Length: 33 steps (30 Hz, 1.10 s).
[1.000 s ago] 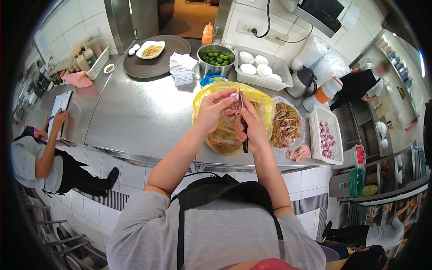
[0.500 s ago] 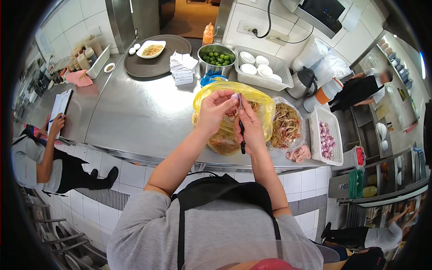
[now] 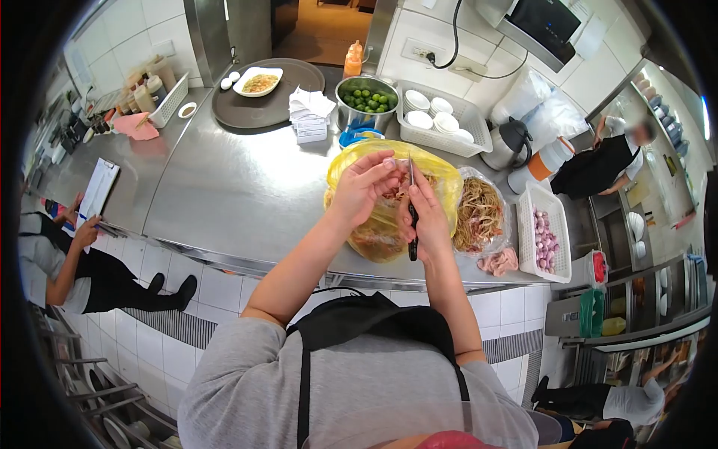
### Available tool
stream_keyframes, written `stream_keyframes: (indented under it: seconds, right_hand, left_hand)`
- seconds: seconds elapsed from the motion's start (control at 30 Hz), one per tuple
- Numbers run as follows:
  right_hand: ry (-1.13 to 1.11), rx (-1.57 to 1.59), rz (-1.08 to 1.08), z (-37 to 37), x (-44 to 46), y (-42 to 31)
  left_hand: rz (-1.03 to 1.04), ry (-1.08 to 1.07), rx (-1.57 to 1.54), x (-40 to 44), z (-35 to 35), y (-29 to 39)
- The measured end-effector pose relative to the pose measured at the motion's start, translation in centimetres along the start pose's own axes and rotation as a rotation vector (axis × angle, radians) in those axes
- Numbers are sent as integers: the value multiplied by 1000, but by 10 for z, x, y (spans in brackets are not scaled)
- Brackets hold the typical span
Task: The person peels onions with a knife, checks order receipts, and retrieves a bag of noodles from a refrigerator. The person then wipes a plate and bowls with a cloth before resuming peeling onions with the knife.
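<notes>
Steel bench (image 3: pixel 217 198) seen from above, with two bare hands raised over a yellow bag (image 3: pixel 380 241) near its front edge. The right hand (image 3: pixel 430 224) has its grip closed around the black handle of a knife (image 3: pixel 411 173), the blade pointing away from the body. The left hand (image 3: pixel 357 196) is just beside the blade, palm turned inward and fingers curled; its grip seems to pinch a small pale purple piece, probably a shallot, though the fingers hide most of it. The knife and this piece are above the bag's open mouth, where reddish scraps show.

Right of the yellow bag is a clear bag (image 3: pixel 479 217) of brown, stringy roots, with a pink cloth (image 3: pixel 499 262) in front of it. Farther right, a white basket (image 3: pixel 526 243) holds purple shallots (image 3: pixel 545 243). Behind the yellow bag, a metal pot (image 3: pixel 357 117) holds green limes (image 3: pixel 366 99), between a stack of papers (image 3: pixel 311 114) and a basket of white dishes (image 3: pixel 482 142). A round brown tray (image 3: pixel 243 116) farther left carries a white plate of food. At far left, another person (image 3: pixel 63 258) holds a clipboard (image 3: pixel 97 191).
</notes>
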State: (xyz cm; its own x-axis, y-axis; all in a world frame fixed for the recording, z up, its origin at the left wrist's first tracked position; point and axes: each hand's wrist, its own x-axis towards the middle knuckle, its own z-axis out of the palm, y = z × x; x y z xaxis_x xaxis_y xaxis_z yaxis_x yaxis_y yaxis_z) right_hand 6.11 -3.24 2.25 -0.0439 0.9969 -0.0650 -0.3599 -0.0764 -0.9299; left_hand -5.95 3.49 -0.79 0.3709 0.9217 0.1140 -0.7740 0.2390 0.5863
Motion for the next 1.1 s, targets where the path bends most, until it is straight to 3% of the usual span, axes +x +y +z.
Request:
stream_keyframes:
  seconds: [0.5,1.1]
  right_hand:
    - [46,42,-2,-10,-1,-4]
    - [-54,110,-46,2,-25,-19]
  left_hand:
    - [3,25,-115,5,-14,15]
    - [18,94,-144,2,-8,16]
